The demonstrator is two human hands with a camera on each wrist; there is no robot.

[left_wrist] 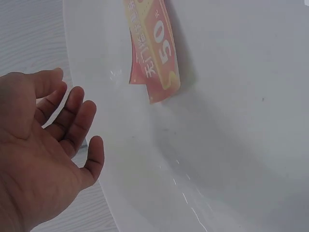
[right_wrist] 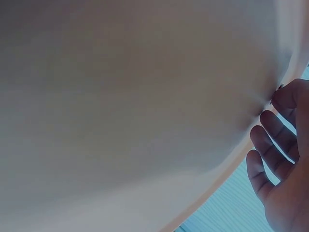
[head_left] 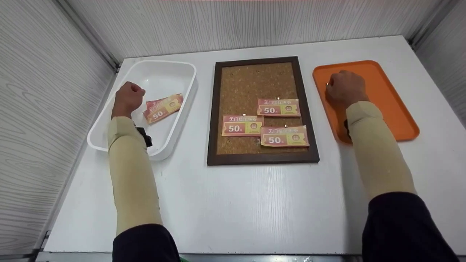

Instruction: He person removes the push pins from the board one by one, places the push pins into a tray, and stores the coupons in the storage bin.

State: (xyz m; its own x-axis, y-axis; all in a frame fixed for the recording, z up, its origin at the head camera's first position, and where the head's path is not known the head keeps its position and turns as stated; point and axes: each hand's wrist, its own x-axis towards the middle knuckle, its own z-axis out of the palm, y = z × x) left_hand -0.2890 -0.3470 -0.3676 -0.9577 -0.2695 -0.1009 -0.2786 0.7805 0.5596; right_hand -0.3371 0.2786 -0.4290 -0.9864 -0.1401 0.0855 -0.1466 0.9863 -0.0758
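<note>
My left hand hovers over the white plastic tub, fingers loosely curled and nothing visible in them. Inside that tub lie overlapping pink-and-yellow 50 coupons. Above the left part of the orange tray is my right hand. A tiny shiny pushpin shows at its fingertips, pinched between thumb and finger; in the right wrist view only a small dark tip is visible there. Between the hands lies a framed cork board with a left coupon, an upper coupon and a lower coupon pinned to it.
Everything stands on a white table with grey wood-grain panels behind and at the sides. The board's dark brown frame forms a raised edge. The tub has high walls, while the tray's rim is low.
</note>
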